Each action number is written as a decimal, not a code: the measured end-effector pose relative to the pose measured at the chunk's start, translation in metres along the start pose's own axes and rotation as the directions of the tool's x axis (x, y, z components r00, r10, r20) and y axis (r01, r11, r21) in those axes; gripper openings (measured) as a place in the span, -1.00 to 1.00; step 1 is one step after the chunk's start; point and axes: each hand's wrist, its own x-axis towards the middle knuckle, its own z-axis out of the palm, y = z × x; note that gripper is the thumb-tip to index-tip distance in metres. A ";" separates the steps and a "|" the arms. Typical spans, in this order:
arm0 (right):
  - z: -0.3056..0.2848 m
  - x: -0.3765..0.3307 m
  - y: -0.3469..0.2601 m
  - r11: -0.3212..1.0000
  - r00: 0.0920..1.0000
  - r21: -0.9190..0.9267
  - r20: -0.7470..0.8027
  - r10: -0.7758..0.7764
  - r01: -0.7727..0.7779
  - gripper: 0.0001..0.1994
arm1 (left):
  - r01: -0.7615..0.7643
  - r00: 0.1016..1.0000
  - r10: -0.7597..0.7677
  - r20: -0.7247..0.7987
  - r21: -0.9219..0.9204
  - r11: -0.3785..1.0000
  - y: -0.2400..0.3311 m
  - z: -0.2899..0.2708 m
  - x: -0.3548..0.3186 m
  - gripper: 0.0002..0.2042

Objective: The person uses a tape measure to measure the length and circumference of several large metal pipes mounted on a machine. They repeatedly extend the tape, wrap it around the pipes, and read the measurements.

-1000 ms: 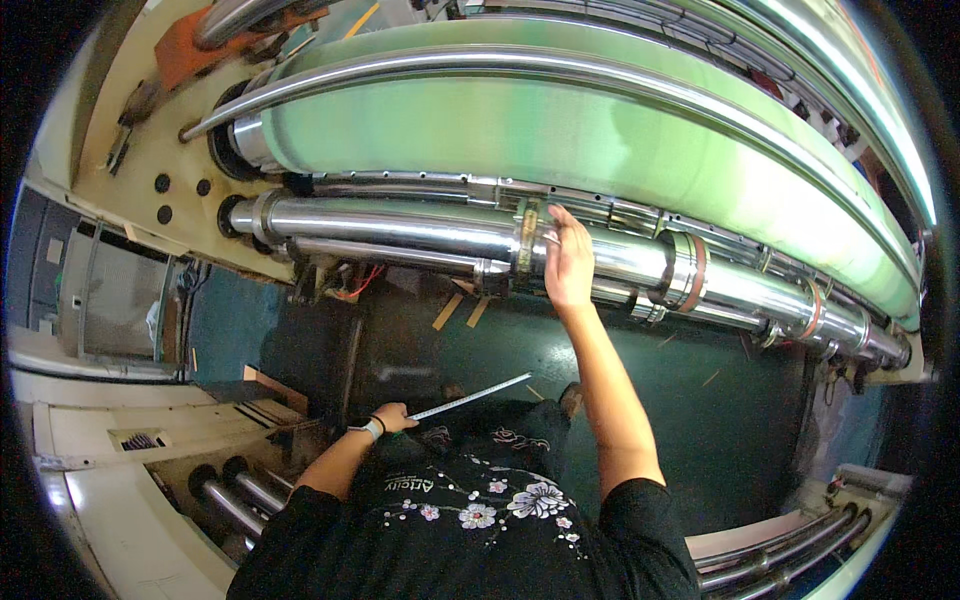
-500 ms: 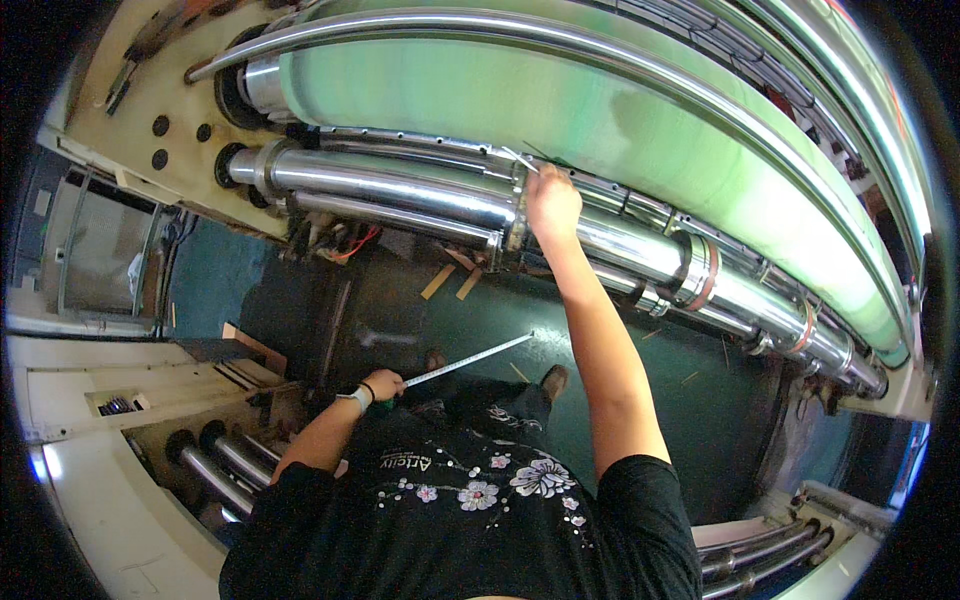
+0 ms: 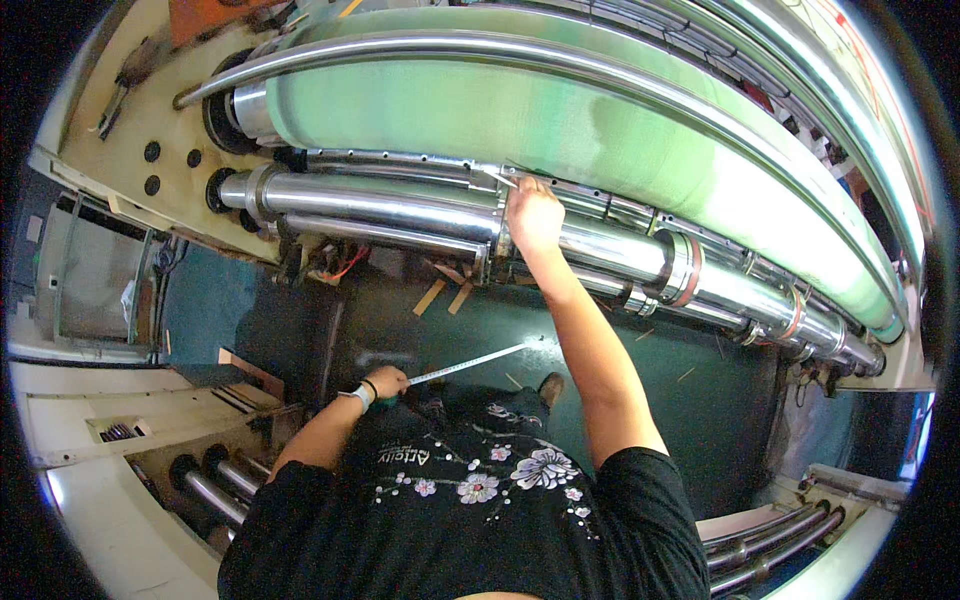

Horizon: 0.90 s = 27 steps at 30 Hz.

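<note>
My left hand is closed round a tape measure in front of my body. Its pale blade sticks out to the right above the floor; the case is mostly hidden by my fingers. With my arm stretched far forward, my right hand is closed on a thin silver tool, whose exact kind I cannot make out. That hand rests at a ring-shaped collar on a shiny metal shaft. Just beyond it runs a metal bar with small holes.
A large green roller lies behind the shaft, with a long chrome bar over it. Further right the shaft carries another collar. Cardboard strips lie on the dark green floor. Metal rollers are at lower left.
The machine sits slightly lower and further left in view. My right hand stays at the same collar, its fingers slightly shifted on the tool. My left hand still holds the extended tape measure.
</note>
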 end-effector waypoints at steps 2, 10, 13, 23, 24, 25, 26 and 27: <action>0.003 0.005 -0.005 0.999 0.994 -0.025 0.101 0.030 -0.028 -0.88 | -0.055 0.998 0.056 -0.032 0.027 0.998 -0.015 0.006 0.009 -0.70; 0.027 0.018 -0.029 0.994 0.973 -0.064 0.208 0.096 -0.084 -0.82 | -0.148 0.985 0.145 -0.094 -0.032 0.988 -0.033 0.005 0.037 -0.71; 0.026 0.011 -0.025 0.993 0.984 -0.102 0.157 0.083 -0.067 -0.84 | -0.126 0.992 0.125 -0.034 -0.026 0.992 -0.012 -0.012 0.024 -0.73; 0.038 0.029 -0.026 0.955 0.904 -0.207 0.329 0.271 -0.211 -0.75 | -0.377 0.925 0.378 -0.048 0.030 0.926 0.041 -0.103 0.020 -0.75; 0.036 0.027 -0.026 0.958 0.912 -0.196 0.315 0.263 -0.208 -0.75 | -0.437 0.896 0.439 -0.069 0.050 0.898 0.053 -0.110 0.019 -0.76; 0.034 0.024 -0.026 0.961 0.919 -0.187 0.300 0.255 -0.205 -0.74 | -0.496 0.861 0.500 -0.088 0.071 0.866 0.066 -0.117 0.018 -0.76; 0.032 0.021 -0.028 0.963 0.926 -0.175 0.283 0.250 -0.207 -0.74 | -0.549 0.825 0.556 -0.103 0.095 0.831 0.080 -0.124 0.016 -0.76; 0.028 0.021 -0.028 0.945 0.888 -0.191 0.331 0.318 -0.267 -0.74 | -0.541 0.829 0.555 -0.064 0.156 0.826 0.096 -0.129 0.018 -0.76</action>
